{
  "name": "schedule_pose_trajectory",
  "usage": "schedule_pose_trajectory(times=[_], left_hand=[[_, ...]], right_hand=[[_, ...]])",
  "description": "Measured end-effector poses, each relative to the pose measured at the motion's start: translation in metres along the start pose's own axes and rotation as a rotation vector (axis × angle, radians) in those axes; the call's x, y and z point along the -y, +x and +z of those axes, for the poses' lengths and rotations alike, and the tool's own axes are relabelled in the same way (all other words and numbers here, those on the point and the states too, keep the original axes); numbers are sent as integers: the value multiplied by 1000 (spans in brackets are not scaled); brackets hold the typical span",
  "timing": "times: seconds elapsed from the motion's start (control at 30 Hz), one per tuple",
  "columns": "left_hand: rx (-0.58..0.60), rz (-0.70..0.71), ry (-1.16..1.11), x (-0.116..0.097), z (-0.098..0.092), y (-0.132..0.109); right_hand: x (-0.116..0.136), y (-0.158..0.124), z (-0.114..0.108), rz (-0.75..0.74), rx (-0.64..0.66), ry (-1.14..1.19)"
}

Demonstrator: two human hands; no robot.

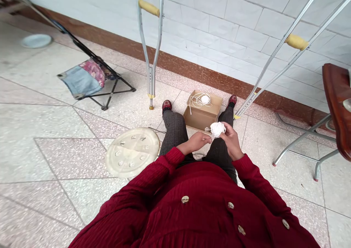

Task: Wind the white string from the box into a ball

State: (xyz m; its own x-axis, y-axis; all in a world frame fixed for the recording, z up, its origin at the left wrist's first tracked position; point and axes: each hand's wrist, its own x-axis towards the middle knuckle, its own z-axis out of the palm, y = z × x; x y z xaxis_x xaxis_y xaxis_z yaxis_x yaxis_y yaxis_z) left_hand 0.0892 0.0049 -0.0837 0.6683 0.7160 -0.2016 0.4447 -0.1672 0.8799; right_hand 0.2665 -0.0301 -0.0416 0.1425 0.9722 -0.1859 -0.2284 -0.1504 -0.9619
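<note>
Above the terrazzo floor (49, 156), I've got the right grip (231, 140) closed around a loose ball of white string (218, 129), the left grip (195, 142) just beside it, open or shut I can't tell, and a cardboard box (199, 118) beyond, holding another white ball (205, 99).

Ahead of you, two aluminium crutches (149, 39) with yellow grips stand before the tiled wall (241, 18); on your left, a folding stool (87, 79) with a denim-and-floral seat, a round cream plastic lid (132, 152) and a pale plate (36, 41) lie on the terrazzo floor (49, 156); a wood-topped table (336, 105) stands on your right
</note>
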Motion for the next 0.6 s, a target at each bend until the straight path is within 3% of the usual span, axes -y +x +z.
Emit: schedule_pose_trajectory(times=[0.07,0.17,0.37,0.6], left_hand=[[70,26,22,4,-5,-2],[111,52,40,6,-12,-10],[64,-20,133,15,-23,-49],[15,-133,265,27,-17,-93]], right_hand=[[1,-2,-3,-56,-43,-52],[4,-4,-4,1,-63,-98],[0,-17,5,108,-73,-79],[-9,-35,12,237,-23,45]])
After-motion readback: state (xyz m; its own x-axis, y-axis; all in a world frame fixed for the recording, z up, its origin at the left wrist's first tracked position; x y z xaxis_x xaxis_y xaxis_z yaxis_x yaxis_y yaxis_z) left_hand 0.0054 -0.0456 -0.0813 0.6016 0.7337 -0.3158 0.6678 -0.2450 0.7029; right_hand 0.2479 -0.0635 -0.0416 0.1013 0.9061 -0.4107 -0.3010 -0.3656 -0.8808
